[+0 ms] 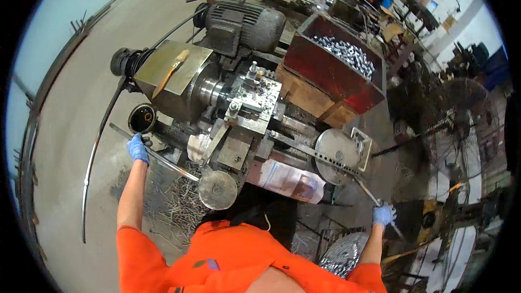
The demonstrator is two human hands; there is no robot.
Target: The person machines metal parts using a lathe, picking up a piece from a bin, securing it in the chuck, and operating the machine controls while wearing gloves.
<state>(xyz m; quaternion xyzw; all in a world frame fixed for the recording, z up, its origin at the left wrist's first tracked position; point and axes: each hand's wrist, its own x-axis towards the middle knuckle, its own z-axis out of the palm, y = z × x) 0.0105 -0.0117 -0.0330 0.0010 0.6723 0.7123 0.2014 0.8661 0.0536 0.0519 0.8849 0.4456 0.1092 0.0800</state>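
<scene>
A small lathe-like machine stands before me, with a metal-chip-covered tool slide (pixel 259 95) and a shiny round chuck (pixel 210 91). My left hand (pixel 138 148), in a blue glove, is closed around a long metal lever bar (pixel 172 167) that slants toward a round disc (pixel 217 190) at the machine's front. Just beyond that hand sits a round pot (pixel 142 119) with dark liquid inside. On the right, my gloved right hand (pixel 384 215) grips a thin metal lever rod (pixel 367 191), which runs to a large round plate (pixel 337 149). Both hands' fingertips are partly hidden.
A brush (pixel 170 74) lies on the machine's headstock cover, with a motor (pixel 244 24) behind. A red bin (pixel 331 57) of small metal parts stands at the back right. Metal shavings (pixel 182 206) litter the floor; a basket of parts (pixel 344 255) is beside me. A fan (pixel 456 114) stands right.
</scene>
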